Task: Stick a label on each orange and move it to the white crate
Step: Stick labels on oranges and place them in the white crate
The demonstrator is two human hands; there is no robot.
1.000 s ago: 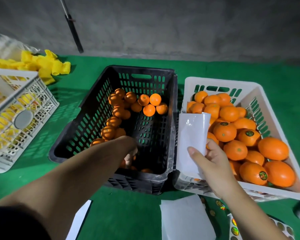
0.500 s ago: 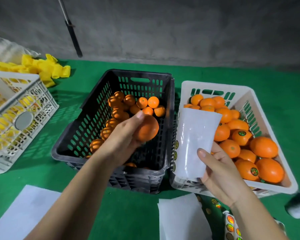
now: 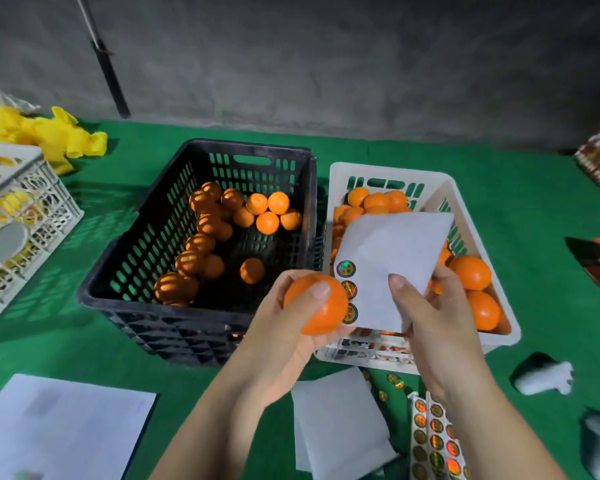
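Left hand [image 3: 293, 336] has its fingers and thumb curled round one orange [image 3: 315, 304], holding it up right against the left edge of the label sheet [image 3: 390, 268]. Right hand [image 3: 426, 306] pinches that sheet, thumb on the front face, fingers behind it, sheet tilted up over the white crate [image 3: 392, 174]. Three round shiny labels [image 3: 346, 269] sit in a column down the sheet's left edge, and the orange is touching or just about touching the lower ones.

So I'd say we're at the sticking step: fruit picked, label not on it yet as far as I can tell. Next move probably calls for rolling the orange onto one sticker or peeling one off with a thumb, then dropping the orange into the white crate at about 2 o'clock from the hands. That crate already has a pile of oranges. The black crate [image 3: 125, 271] at 11 o'clock holds more oranges waiting.

Both forearms reach in from 6 o'clock, wrists close together. More sticker sheets [image 3: 433, 441] lie at 5 o'clock on the green mat [image 3: 66, 334].
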